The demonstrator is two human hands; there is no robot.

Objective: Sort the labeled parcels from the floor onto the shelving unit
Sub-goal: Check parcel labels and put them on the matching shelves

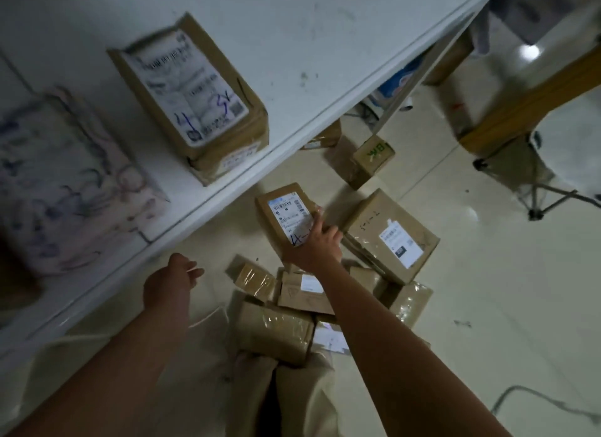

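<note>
- The flat brown cardboard parcel (283,208) with a white printed shipping label lies at the centre of the frame, tilted, just below the front edge of the white shelf (292,46).
- My right hand (313,243) holds it by its lower right corner. My fingers (317,217) are laid over the label's edge, and my thumb is hidden beneath.
- My right arm runs nearly straight from the lower right of the frame up to the centre, with the back of the hand facing me.
- My left hand (175,275) hangs at centre left beside the shelf edge. Its fingers are loosely curled and hold nothing, and it is well apart from the parcel.
- The held parcel's label shows a barcode. A blue handwritten "4-" sits just by my fingers, and the small print is unreadable.
- A brown cardboard box (192,98) stands on the shelf at upper left. Its white label carries a blue handwritten "4", and the rest is blurred.
- A larger brown box (390,234) with a small white label touches the held parcel's right side. Its pen marks are too faint to read.
- A heap of taped brown parcels (276,332) lies on the cream tiled floor (487,290) under my right forearm.
</note>
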